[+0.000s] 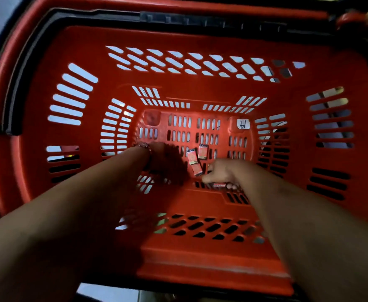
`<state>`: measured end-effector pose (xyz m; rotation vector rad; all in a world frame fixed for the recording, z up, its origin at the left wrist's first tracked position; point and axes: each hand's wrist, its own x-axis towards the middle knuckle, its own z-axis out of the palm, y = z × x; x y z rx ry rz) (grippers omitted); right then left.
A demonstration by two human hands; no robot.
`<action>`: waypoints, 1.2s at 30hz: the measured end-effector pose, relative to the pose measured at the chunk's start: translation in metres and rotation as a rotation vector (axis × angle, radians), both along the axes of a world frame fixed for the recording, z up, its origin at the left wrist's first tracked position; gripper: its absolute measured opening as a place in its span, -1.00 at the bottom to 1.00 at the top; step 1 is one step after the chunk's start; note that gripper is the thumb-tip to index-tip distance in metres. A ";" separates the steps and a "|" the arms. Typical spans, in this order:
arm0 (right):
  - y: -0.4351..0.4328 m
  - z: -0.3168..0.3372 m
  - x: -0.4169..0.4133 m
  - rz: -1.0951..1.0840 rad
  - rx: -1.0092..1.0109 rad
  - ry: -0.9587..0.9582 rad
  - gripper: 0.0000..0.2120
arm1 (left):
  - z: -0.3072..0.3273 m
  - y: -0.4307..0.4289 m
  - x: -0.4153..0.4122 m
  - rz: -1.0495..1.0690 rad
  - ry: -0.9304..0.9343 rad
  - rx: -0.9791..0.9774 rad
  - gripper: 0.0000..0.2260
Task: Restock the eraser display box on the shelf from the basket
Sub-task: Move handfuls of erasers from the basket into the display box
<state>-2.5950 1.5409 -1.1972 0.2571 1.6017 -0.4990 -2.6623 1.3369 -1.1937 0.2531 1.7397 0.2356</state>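
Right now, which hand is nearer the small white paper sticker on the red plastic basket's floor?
Right. The right hand sits just below the small white paper sticker in the picture; the left hand is farther away, off to its lower left.

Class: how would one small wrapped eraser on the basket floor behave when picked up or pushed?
Probably stiff and light: each eraser is a small flat block. Lying flat, it should slide rather than roll. The basket floor's slots might snag a pushed edge.

L hand (166,163) dark, grip unclear; eraser (219,185) partly under R hand (222,171); basket (200,6) rim cropped.
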 end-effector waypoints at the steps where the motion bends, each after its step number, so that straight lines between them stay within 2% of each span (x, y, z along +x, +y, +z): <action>1: 0.003 -0.001 -0.002 -0.034 -0.011 -0.023 -0.80 | 0.000 -0.003 -0.003 0.049 0.029 0.014 -0.74; 4: 0.009 -0.003 -0.004 -0.105 -0.024 -0.057 -0.90 | -0.005 -0.008 -0.013 0.212 0.098 0.069 -0.69; 6: 0.011 -0.004 -0.003 -0.138 -0.029 -0.054 -0.93 | -0.008 -0.011 -0.013 0.270 0.123 0.069 -0.77; 12: 0.013 0.002 -0.006 -0.024 -0.080 -0.086 -0.93 | -0.009 -0.010 -0.010 0.331 0.025 0.070 -0.82; 14: 0.013 0.001 -0.007 -0.043 -0.068 -0.079 -0.82 | -0.009 -0.011 -0.010 0.354 -0.062 0.038 -0.90; 15: 0.013 0.000 -0.007 -0.079 -0.063 -0.074 -0.70 | -0.011 -0.014 -0.010 0.358 -0.112 0.041 -0.83; 16: 0.014 0.000 -0.007 -0.132 -0.056 -0.068 -0.56 | -0.020 -0.019 -0.013 0.364 -0.160 0.048 -0.67; 17: 0.015 0.000 -0.006 -0.184 -0.049 -0.064 -0.46 | -0.030 -0.024 -0.014 0.362 -0.196 0.048 -0.59; 18: 0.017 0.000 -0.006 -0.231 -0.050 -0.063 -0.42 | -0.025 -0.024 -0.012 0.335 -0.199 0.060 -0.65; 20: 0.019 0.002 -0.007 -0.308 -0.054 -0.078 -0.46 | -0.016 -0.021 -0.010 0.260 -0.154 0.058 -0.93; 22: 0.022 0.002 -0.008 -0.388 -0.048 -0.068 -0.55 | -0.013 -0.012 -0.010 0.292 -0.097 0.037 -0.83; 26: 0.019 -0.003 -0.013 -0.552 -0.014 0.087 -0.27 | -0.011 0.007 -0.008 0.318 0.050 0.001 -0.81; 27: 0.016 -0.003 -0.016 -0.559 0.001 0.160 -0.27 | -0.009 0.012 -0.008 0.324 0.079 0.013 -0.82; 28: 0.012 -0.003 -0.019 -0.552 0.020 0.235 -0.31 | -0.008 0.017 -0.007 0.302 0.108 0.037 -0.76; 29: 0.008 -0.003 -0.023 -0.535 0.045 0.305 -0.35 | -0.008 0.020 -0.006 0.217 0.161 0.053 -0.63; 31: 0.000 -0.006 -0.028 -0.472 0.090 0.435 -0.48 | -0.011 0.026 -0.001 -0.098 0.326 0.028 -0.31; 33: -0.007 -0.012 -0.025 -0.394 0.124 0.537 -0.64 | -0.020 0.030 0.005 -0.283 0.473 0.018 -0.26; 36: -0.012 -0.022 -0.012 -0.263 0.121 0.625 -0.55 | -0.032 0.035 0.013 -0.256 0.506 0.063 -0.31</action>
